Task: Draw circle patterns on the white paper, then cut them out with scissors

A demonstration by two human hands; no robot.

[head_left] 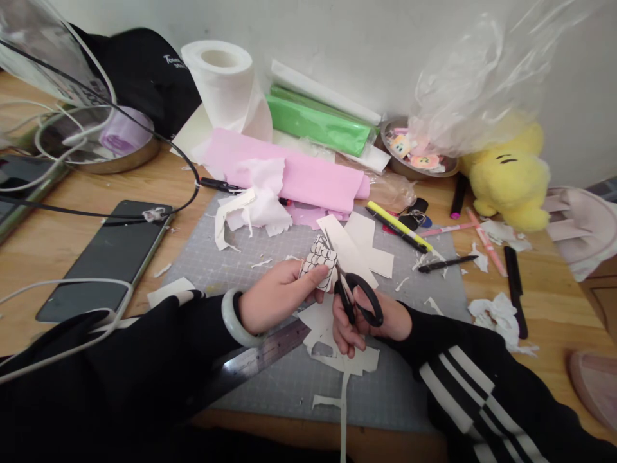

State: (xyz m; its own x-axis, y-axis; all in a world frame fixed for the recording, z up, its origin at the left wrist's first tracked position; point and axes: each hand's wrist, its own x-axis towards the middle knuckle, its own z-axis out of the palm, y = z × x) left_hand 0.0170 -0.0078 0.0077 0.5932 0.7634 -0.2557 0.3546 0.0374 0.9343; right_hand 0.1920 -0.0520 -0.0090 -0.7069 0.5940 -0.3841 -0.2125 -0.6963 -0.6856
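Between the thumb and fingers of my left hand point(284, 283) is a small white paper piece point(319, 258) drawn with black scale-like lines. My right hand point(359, 321) has its fingers through the black handles of a pair of scissors point(370, 301). The scissor blades point up and left, right at the edge of the patterned paper; whether they are cutting into it I cannot tell. Cut paper scraps point(361, 360) lie below my hands on the grey cutting mat point(395, 386). White paper strips point(349, 247) rest just beyond the scissors. A metal ruler point(270, 352) lies partly under my left forearm.
Pink paper point(299, 170), a green packet point(318, 119) and a paper roll point(219, 83) stand at the back. A phone point(108, 257) and cables are at left. Pens, a yellow highlighter point(398, 225), a bowl point(419, 164), crumpled tissue point(496, 315) and a yellow plush toy point(506, 177) sit right.
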